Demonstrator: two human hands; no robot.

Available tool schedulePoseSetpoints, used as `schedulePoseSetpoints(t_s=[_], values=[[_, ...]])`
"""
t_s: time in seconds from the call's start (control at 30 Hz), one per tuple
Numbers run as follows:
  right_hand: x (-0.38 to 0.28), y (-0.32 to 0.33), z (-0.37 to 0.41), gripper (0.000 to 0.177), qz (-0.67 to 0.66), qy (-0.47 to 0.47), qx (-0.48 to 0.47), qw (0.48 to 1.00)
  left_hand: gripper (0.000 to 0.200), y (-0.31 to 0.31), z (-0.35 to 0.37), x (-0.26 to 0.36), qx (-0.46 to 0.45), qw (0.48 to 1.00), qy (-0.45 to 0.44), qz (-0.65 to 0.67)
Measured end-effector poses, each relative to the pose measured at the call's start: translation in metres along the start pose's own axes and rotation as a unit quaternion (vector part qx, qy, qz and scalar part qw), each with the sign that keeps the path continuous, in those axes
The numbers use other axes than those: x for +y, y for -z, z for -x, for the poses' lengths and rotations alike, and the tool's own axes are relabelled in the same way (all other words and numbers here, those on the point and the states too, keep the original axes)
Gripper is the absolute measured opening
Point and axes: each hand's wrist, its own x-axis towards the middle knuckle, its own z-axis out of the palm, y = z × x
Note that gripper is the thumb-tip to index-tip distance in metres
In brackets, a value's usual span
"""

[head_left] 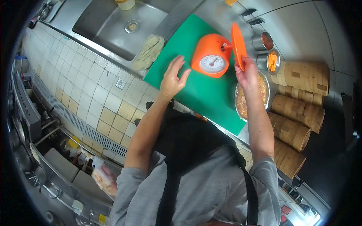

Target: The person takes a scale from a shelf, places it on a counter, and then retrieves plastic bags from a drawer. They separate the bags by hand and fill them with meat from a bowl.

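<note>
My right hand (pixel 247 72) grips the edge of an orange weighing pan (pixel 238 45), which is tilted up on its side beside the scale. The orange kitchen scale (pixel 211 41) stands on a green cutting board (pixel 203 92), its round white dial (pixel 212 64) turned toward me. To the left of the scale, my left hand (pixel 175 76) hovers over the board with fingers apart and nothing in it. Under my right forearm sits an oval metal bowl (pixel 267 94) of orange-brown food, partly covered by the arm.
Two metal containers, one with red contents (pixel 263 40) and one with orange pieces (pixel 272 62), stand by the wall. Several bamboo steamers (pixel 288 130) line the right side. Two knives (pixel 256 21) lie behind. At left are a cloth (pixel 149 52) and a sink (pixel 109 32).
</note>
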Motion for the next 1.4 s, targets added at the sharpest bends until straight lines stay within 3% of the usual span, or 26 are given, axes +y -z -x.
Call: schedulePoseSetpoints(t_s=[0.33,0.43,0.47,0.53,0.6,0.67,0.77,0.8,0.9,0.97,1.07,1.17,1.2,1.3,1.4], values=[[-0.010,-0.015,0.004,0.030,0.138,0.074,0.004,0.988,0.057,0.003,-0.002,0.009,-0.011,1.000,0.027,0.011],[-0.012,-0.010,-0.007,0.037,0.225,0.170,-0.046,0.958,0.054,0.002,-0.024,0.025,0.073,0.997,0.002,0.024],[-0.014,-0.009,-0.008,0.039,0.266,0.188,-0.047,0.944,0.056,0.004,-0.036,0.039,0.066,0.996,-0.052,-0.039],[-0.017,-0.014,-0.002,0.044,0.347,0.216,-0.047,0.911,0.054,0.002,-0.074,0.078,0.009,0.982,-0.182,-0.055],[-0.028,-0.021,0.015,0.049,0.333,0.151,-0.022,0.931,0.052,-0.008,-0.105,0.110,-0.074,0.954,-0.270,-0.111],[-0.042,-0.022,0.036,0.058,0.331,0.126,-0.006,0.935,0.049,-0.023,-0.123,0.133,-0.183,0.910,-0.308,-0.209],[-0.057,0.011,0.060,0.060,0.321,0.189,-0.005,0.928,0.043,-0.041,-0.133,0.129,-0.376,0.793,-0.240,-0.414],[-0.063,0.026,0.070,0.053,0.320,0.230,0.000,0.919,0.047,-0.042,-0.143,0.130,-0.370,0.797,-0.238,-0.414],[-0.078,0.085,0.107,0.048,0.329,0.299,0.073,0.893,0.045,-0.024,-0.158,0.133,-0.140,0.917,-0.310,-0.208],[-0.070,0.139,0.129,0.049,0.237,0.315,0.146,0.907,0.048,-0.004,-0.145,0.124,-0.047,0.958,-0.270,-0.084],[-0.034,0.221,0.164,0.058,0.193,0.254,0.278,0.906,0.059,-0.008,-0.089,0.085,-0.071,0.986,-0.113,-0.100],[0.016,0.262,0.200,0.056,0.193,0.133,0.322,0.917,0.073,-0.032,-0.064,0.063,-0.115,0.990,-0.047,-0.071],[0.029,0.263,0.208,0.052,0.164,0.095,0.314,0.930,0.081,-0.035,-0.064,0.072,-0.129,0.986,-0.057,-0.085],[0.050,0.255,0.220,0.042,0.100,0.053,0.268,0.957,0.088,-0.044,-0.063,0.047,-0.150,0.982,-0.024,0.114],[0.045,0.232,0.217,0.040,0.073,0.044,0.220,0.972,0.083,-0.038,-0.062,0.070,-0.192,0.976,-0.093,-0.054]])
